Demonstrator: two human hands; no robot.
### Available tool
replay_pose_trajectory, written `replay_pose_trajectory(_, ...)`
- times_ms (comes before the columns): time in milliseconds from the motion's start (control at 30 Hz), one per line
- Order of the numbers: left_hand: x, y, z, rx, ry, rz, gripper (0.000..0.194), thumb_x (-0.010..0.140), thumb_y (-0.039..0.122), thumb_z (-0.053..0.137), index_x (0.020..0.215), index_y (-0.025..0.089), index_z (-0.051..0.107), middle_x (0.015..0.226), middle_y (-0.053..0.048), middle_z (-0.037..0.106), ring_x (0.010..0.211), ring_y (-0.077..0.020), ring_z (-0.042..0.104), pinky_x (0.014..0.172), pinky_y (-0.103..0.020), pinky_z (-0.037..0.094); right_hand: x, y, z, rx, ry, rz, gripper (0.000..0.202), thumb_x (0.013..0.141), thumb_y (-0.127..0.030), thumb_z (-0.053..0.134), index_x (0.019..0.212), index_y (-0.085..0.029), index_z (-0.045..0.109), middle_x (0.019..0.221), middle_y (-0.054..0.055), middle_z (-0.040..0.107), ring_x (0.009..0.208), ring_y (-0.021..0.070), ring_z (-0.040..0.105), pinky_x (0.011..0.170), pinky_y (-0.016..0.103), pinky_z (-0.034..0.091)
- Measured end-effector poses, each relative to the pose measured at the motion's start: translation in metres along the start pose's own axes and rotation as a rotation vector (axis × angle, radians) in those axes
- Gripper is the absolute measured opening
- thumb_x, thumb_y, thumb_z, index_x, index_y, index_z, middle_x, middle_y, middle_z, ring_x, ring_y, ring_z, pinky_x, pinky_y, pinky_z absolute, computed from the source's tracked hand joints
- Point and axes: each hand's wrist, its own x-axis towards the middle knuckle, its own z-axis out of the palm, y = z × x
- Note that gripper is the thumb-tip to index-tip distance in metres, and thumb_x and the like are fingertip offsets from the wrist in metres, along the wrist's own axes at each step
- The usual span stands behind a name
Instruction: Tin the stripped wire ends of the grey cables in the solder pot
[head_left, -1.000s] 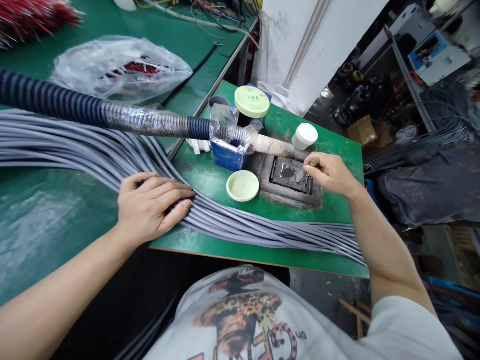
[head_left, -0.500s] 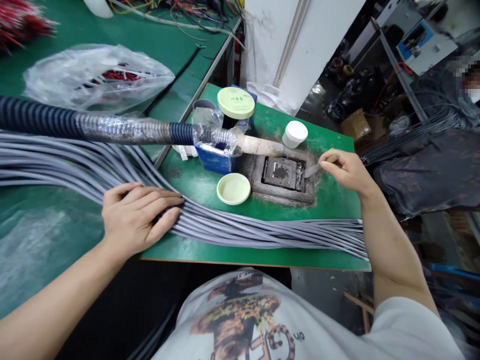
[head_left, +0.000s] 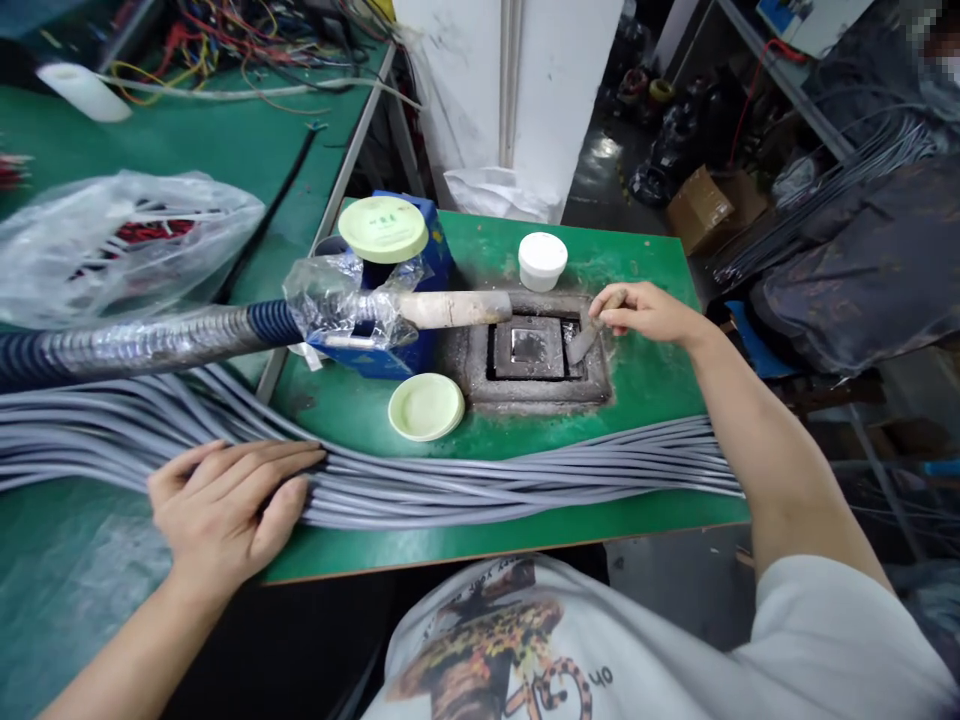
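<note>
My left hand [head_left: 232, 500] lies over a bundle of grey cables [head_left: 450, 490], fingers along the top and thumb on the near side. What its fingertips grip underneath is hidden. In my right hand [head_left: 637, 312] is a small scraper [head_left: 583, 345], pinched by its brownish handle. Its flat metal blade slants down into the right side of a dark square metal pot [head_left: 551, 390] set in the green table. A shiny patch shows in the middle of the pot. Above the pot's left part ends the pale nozzle [head_left: 454, 309] of a ribbed hose [head_left: 150, 340].
A pale green dish [head_left: 426, 408] sits left of the pot, and a white tub [head_left: 542, 262] behind it. A green-lidded tub [head_left: 382, 228] stands by a blue box [head_left: 375, 350]. Further left lies a plastic bag [head_left: 127, 240]. A person in dark clothing [head_left: 862, 260] is at the right.
The view has shifted, so the table things appear further left. The scraper's blade has moved from the pot's right rim leftward into the opening. My left hand stays on the cables.
</note>
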Motion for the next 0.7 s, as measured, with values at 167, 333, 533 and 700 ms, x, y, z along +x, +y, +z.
replay_pose_trajectory(167,-0.002,-0.006,0.003,0.042,0.065,0.077,0.025,0.078,0.027,0.052,0.097,0.030,0.067,0.089,-0.002,0.076,0.080,-0.0258,0.069,0.095,-0.049,0.037,0.008,0.018,-0.006,0.099,0.086,0.090,0.026,0.073,-0.031,0.074,0.091,-0.016,0.064,0.073,0.002,0.062,0.057,0.0103,0.057,0.047,0.021,0.043)
replay_pose_trajectory(333,-0.003,-0.006,0.001,0.049,0.041,0.084,0.023,0.078,0.026,0.053,0.096,0.029,0.067,0.090,-0.003,0.076,0.081,-0.0248,0.070,0.094,-0.049,0.038,0.005,0.027,-0.008,0.085,0.133,0.123,0.034,0.075,-0.036,0.072,0.103,-0.018,0.063,0.083,0.004,0.065,0.061,0.0126,0.060,0.049,0.023,0.046)
replay_pose_trajectory(533,-0.005,-0.003,-0.005,0.025,-0.034,0.017,0.033,0.075,0.028,0.052,0.104,0.038,0.065,0.091,-0.001,0.076,0.081,-0.0302,0.070,0.089,-0.054,0.038,-0.033,0.021,-0.022,-0.326,0.274,0.186,0.053,0.082,-0.045,0.061,0.129,-0.023,0.052,0.080,0.005,0.068,0.066,0.0199,0.063,0.055,0.030,0.049)
replay_pose_trajectory(700,-0.002,0.010,-0.017,0.020,-0.148,-0.104,0.057,0.073,0.032,0.048,0.125,0.055,0.052,0.093,0.000,0.075,0.081,-0.0361,0.069,0.086,-0.062,0.037,-0.091,0.020,-0.006,-0.655,0.358,0.237,0.028,0.084,-0.045,0.056,0.111,-0.041,0.062,0.093,0.002,0.072,0.066,0.0210,0.066,0.050,0.031,0.049)
